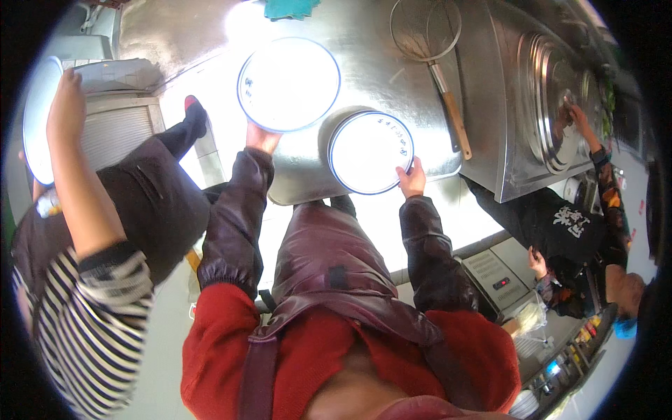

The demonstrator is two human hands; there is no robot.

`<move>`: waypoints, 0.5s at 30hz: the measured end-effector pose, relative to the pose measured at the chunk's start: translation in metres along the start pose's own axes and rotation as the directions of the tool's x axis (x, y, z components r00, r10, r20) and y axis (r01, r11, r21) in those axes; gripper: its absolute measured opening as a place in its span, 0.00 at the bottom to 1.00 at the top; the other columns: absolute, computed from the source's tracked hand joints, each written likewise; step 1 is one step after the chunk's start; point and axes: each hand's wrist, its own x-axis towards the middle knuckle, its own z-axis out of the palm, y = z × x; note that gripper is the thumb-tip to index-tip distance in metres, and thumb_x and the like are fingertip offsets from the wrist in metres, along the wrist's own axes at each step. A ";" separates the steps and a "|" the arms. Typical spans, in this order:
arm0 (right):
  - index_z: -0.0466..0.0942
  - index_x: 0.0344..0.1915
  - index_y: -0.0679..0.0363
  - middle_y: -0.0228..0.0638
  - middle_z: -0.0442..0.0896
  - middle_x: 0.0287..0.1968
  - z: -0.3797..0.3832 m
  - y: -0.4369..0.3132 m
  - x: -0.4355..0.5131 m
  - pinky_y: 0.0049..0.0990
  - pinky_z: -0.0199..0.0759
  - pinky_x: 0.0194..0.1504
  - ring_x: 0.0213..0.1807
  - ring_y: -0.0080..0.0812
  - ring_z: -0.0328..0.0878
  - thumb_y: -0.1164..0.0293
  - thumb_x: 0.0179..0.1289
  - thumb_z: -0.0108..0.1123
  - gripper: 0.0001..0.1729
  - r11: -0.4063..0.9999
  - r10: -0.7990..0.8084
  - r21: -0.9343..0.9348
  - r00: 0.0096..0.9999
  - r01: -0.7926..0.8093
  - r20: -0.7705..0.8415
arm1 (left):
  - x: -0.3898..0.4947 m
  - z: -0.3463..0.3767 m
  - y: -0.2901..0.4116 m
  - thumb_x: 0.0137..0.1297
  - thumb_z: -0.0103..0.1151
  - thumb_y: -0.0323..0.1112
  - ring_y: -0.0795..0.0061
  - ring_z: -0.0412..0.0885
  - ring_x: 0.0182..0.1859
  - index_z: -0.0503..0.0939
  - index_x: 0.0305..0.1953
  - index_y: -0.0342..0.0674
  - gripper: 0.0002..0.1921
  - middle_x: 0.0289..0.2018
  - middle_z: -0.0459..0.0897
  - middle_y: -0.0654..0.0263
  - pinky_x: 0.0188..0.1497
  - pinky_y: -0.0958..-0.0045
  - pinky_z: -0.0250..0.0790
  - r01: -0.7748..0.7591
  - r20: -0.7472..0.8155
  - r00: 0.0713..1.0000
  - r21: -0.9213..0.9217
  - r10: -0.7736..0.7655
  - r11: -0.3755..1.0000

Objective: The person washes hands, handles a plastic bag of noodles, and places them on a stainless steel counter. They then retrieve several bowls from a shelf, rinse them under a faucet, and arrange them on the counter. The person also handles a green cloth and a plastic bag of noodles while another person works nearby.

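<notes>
My left hand (261, 139) holds a round white plate (294, 84) with a blue rim from below, at its near edge. That plate is tilted, bright with glare, and has dark writing near its left side. To the right, a short stack of similar white plates (370, 155) sits on the steel worktable (367, 68), close to its front edge. My right hand (413, 179) grips the near right rim of this stack, thumb on top. How many plates are stacked is hard to see.
A wire-mesh strainer with a wooden handle (455, 123) lies at the table's right. Beyond it, a co-worker's hand (580, 123) touches a large steel lid (548, 100). On the left, another person in striped sleeves holds a large white plate (39, 126). A teal cloth (291, 8) lies at the far edge.
</notes>
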 end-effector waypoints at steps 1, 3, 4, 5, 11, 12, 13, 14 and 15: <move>0.64 0.59 0.64 0.45 0.83 0.36 -0.001 -0.002 -0.022 0.28 0.75 0.28 0.30 0.33 0.81 0.75 0.54 0.64 0.32 0.985 0.160 0.059 0.987 -0.160 0.012 | 0.015 -0.001 0.001 0.70 0.45 0.36 0.58 0.67 0.63 0.65 0.61 0.33 0.21 0.62 0.68 0.53 0.66 0.56 0.60 0.036 -0.054 0.998 0.056 -0.033 0.998; 0.64 0.59 0.64 0.47 0.81 0.41 -0.003 -0.012 -0.039 0.29 0.76 0.35 0.37 0.35 0.81 0.75 0.53 0.65 0.33 0.998 0.062 -0.002 0.996 -0.062 -0.063 | 0.046 0.003 -0.003 0.70 0.46 0.35 0.59 0.67 0.62 0.66 0.61 0.34 0.21 0.62 0.68 0.55 0.65 0.57 0.61 0.045 -0.131 0.991 0.148 -0.026 0.988; 0.65 0.60 0.64 0.48 0.80 0.43 -0.001 -0.020 -0.047 0.30 0.76 0.39 0.40 0.36 0.81 0.75 0.53 0.66 0.34 0.999 0.016 -0.030 0.995 -0.019 -0.098 | 0.057 0.006 -0.003 0.69 0.46 0.32 0.61 0.69 0.61 0.66 0.60 0.35 0.20 0.60 0.70 0.56 0.62 0.61 0.63 -0.070 -0.030 0.995 0.454 0.094 0.888; 0.65 0.60 0.64 0.49 0.79 0.46 -0.001 -0.026 -0.054 0.30 0.74 0.43 0.43 0.36 0.79 0.75 0.52 0.66 0.34 0.992 0.067 -0.102 0.991 -0.079 -0.117 | 0.065 0.009 -0.005 0.69 0.46 0.29 0.62 0.71 0.59 0.66 0.60 0.35 0.19 0.59 0.72 0.57 0.59 0.65 0.66 -0.191 0.103 0.981 0.700 0.168 0.688; 0.65 0.58 0.67 0.53 0.75 0.51 0.000 -0.052 -0.074 0.32 0.69 0.53 0.52 0.43 0.75 0.76 0.49 0.68 0.35 0.990 0.078 -0.097 0.973 -0.100 -0.215 | 0.101 0.043 -0.013 0.66 0.55 0.32 0.61 0.74 0.56 0.69 0.56 0.38 0.18 0.53 0.75 0.57 0.52 0.60 0.73 0.072 -0.015 0.997 0.628 -0.081 0.775; 0.65 0.56 0.69 0.51 0.76 0.50 0.000 -0.052 -0.077 0.32 0.69 0.52 0.50 0.44 0.77 0.76 0.51 0.67 0.32 0.996 0.075 -0.022 0.978 -0.081 -0.194 | 0.103 0.052 -0.017 0.65 0.55 0.32 0.61 0.75 0.55 0.70 0.55 0.38 0.18 0.52 0.76 0.57 0.51 0.60 0.73 -0.098 0.161 0.985 0.799 -0.055 0.593; 0.66 0.55 0.69 0.51 0.77 0.49 0.001 -0.051 -0.079 0.32 0.70 0.51 0.49 0.43 0.77 0.76 0.51 0.66 0.31 0.992 0.116 -0.022 0.975 -0.122 -0.187 | 0.111 0.066 -0.023 0.65 0.55 0.32 0.61 0.76 0.53 0.71 0.54 0.39 0.16 0.50 0.77 0.58 0.51 0.59 0.74 0.129 -0.081 0.992 0.712 -0.101 0.690; 0.66 0.55 0.69 0.50 0.78 0.47 0.002 -0.050 -0.081 0.31 0.70 0.50 0.47 0.41 0.78 0.76 0.52 0.65 0.29 0.988 0.150 0.000 0.975 -0.152 -0.166 | 0.118 0.079 -0.030 0.65 0.56 0.33 0.61 0.77 0.51 0.72 0.52 0.39 0.15 0.48 0.78 0.59 0.50 0.57 0.74 0.261 -0.172 0.965 0.611 -0.196 0.748; 0.66 0.54 0.69 0.49 0.79 0.46 0.003 -0.050 -0.081 0.30 0.71 0.49 0.46 0.40 0.79 0.77 0.52 0.64 0.28 0.985 0.170 0.032 0.970 -0.167 -0.174 | 0.118 0.093 -0.039 0.65 0.56 0.33 0.62 0.77 0.51 0.72 0.51 0.40 0.15 0.48 0.77 0.59 0.50 0.57 0.73 0.156 -0.089 0.987 0.741 -0.136 0.653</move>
